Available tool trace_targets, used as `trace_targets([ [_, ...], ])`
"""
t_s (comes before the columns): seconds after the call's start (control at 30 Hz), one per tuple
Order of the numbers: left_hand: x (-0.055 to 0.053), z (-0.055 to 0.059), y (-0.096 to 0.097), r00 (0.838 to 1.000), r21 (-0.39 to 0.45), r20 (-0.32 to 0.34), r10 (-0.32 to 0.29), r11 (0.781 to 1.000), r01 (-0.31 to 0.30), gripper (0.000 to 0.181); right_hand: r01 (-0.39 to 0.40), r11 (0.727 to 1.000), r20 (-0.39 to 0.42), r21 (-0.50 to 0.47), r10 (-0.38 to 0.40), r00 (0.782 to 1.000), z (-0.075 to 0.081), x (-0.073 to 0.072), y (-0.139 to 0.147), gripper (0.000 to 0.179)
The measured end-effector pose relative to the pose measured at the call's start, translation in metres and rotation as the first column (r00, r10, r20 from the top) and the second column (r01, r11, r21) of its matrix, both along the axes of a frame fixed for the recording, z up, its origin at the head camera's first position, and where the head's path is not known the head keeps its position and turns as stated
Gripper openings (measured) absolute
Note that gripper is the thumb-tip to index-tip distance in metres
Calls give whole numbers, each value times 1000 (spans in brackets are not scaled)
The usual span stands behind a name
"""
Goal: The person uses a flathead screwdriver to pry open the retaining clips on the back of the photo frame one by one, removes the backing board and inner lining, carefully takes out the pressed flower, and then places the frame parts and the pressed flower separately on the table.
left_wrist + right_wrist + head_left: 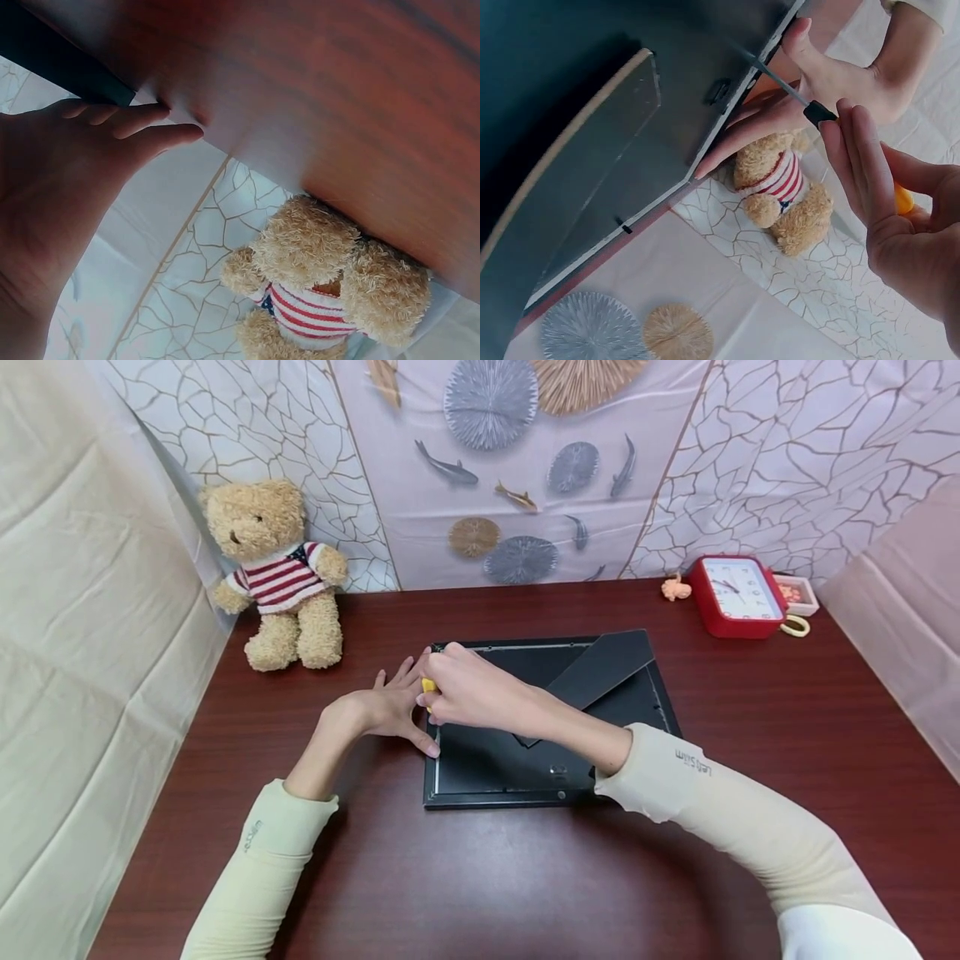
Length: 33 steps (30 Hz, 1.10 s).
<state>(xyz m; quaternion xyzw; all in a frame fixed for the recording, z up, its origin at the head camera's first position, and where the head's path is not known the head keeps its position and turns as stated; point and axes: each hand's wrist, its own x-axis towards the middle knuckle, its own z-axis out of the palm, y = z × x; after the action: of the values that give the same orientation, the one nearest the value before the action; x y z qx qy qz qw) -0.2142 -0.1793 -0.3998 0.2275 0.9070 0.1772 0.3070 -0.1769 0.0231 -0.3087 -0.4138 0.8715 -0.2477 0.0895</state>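
Observation:
A black picture frame (487, 764) lies back side up on the table, its stand leg (600, 668) slanting across the backing board. My right hand (483, 689) grips the yellow handle of a screwdriver (429, 685) over the frame's left edge. In the right wrist view the thin metal shaft (784, 84) reaches past a black collar to the frame's rim, near small metal tabs. My left hand (382, 708) rests along that same left edge, fingers spread and thumb on the rim. The left wrist view shows its straight fingers (154, 135) beside the frame's corner.
A teddy bear (277, 577) in a striped sweater sits at the back left. Toward the back right stand a red alarm clock (738, 597), a small pink figure (676, 588) and a small box (798, 595). A patterned cloth (525, 485) hangs behind the table.

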Motion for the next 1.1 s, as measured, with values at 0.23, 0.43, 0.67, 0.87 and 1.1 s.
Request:
trace_targets([
  [0.23,-6,-12,-3,1000,-19,7,-4,1000,4,132,2,999,-12,37,-1,1000,4,0,-10,46],
  [0.43,-12,-21,-6,1000,-38,1,8,999,-8,113,-27,1000,8,2,27,1000,5,-2,-19,35],
  [0.67,-7,-6,-5,1000,18,8,-20,1000,20,118,-47,998,166,51,38,985,9,-14,-7,13],
  [0.87,-12,-31,-16,998,38,-58,-10,999,12,162,-8,990,335,-141,56,940,8,-30,53,16],
  [1.1,13,-41,-28,992,134,-126,-15,990,32,132,251,664,549,-704,285,786,-14,-26,156,19],
])
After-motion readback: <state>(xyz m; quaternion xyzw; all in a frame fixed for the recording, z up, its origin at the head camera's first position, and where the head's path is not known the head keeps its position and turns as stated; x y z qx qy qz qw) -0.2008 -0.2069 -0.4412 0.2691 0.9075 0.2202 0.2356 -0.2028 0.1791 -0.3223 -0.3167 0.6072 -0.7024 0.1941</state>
